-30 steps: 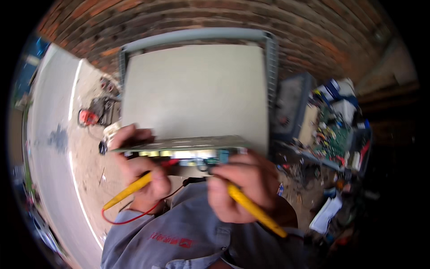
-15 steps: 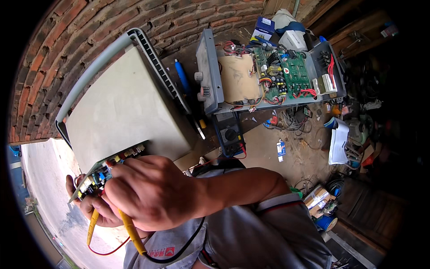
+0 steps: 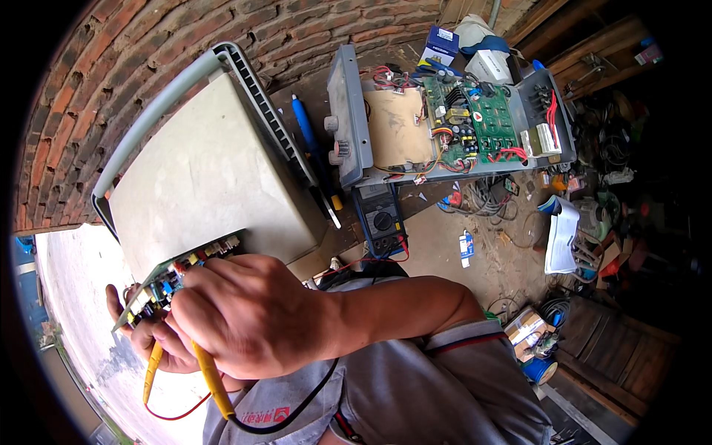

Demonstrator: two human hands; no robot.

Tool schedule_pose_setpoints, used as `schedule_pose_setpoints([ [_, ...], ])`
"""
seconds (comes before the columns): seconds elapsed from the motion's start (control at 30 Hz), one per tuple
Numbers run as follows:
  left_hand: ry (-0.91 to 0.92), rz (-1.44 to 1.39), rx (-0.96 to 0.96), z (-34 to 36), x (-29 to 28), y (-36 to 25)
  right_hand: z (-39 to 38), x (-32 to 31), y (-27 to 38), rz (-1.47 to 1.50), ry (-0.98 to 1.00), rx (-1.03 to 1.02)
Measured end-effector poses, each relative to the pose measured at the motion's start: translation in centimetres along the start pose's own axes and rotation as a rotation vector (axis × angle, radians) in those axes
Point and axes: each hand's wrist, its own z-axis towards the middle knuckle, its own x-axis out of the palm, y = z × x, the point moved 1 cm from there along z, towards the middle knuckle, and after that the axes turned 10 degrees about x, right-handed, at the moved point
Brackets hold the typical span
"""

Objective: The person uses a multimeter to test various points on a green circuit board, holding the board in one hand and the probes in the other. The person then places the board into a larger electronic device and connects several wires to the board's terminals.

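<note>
1. Clutching a yellow tapered plastic probe (image 3: pixel 213 382) in the right hand (image 3: pixel 245 319), fingers curled tight; cannot tell tip contact behind the knuckles. Could bridge neighbouring contacts through a roll of the wrist.
2. Clamping a green component-packed circuit board (image 3: pixel 157 295) in the left hand (image 3: pixel 165 343), at eight o'clock in view, with a second yellow tapered probe (image 3: pixel 151 374) between the same fingers. Could lose either through so crowded a grip.
3. Note thin red cable (image 3: pixel 178 417) at six o'clock from board, black cable (image 3: pixel 320 384) at four. Could drag probes off target through any snag.
4. Beyond, at one o'clock: cream box-shaped casing (image 3: pixel 200 178). Could scrape components against it through forward drift.
5. Farther, near two-thirty: dark multimeter with round dial (image 3: pixel 383 222). Could shift it through over-taut cables.
</note>
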Motion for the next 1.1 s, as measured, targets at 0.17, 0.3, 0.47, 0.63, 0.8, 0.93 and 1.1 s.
schedule_pose_setpoints([
  [0.17,0.001,0.009,0.004,0.1,0.2,0.0,0.0,0.0,0.1,-0.028,0.000,-0.009],
  [0.3,-0.004,0.021,0.008,0.1,0.4,0.2,0.1,-0.3,-0.1,-0.022,0.001,-0.010],
  [0.47,0.009,0.063,0.007,0.2,0.0,0.5,0.2,1.0,-0.5,0.103,-0.045,-0.017],
  [0.63,0.235,0.125,0.018,-0.2,-1.7,0.5,-0.1,-0.3,-1.3,0.145,0.125,0.042],
  [0.8,0.302,0.059,-0.036,-0.6,-2.8,0.6,-0.7,-1.0,-1.2,0.086,0.202,0.041],
  [0.93,0.333,0.079,-0.050,-0.5,-2.6,-0.1,-0.8,-1.2,-1.2,0.098,0.257,0.054],
  [1.1,0.383,0.010,-0.007,-0.3,-3.0,0.6,-0.4,-1.4,-1.3,0.062,0.271,0.050],
])
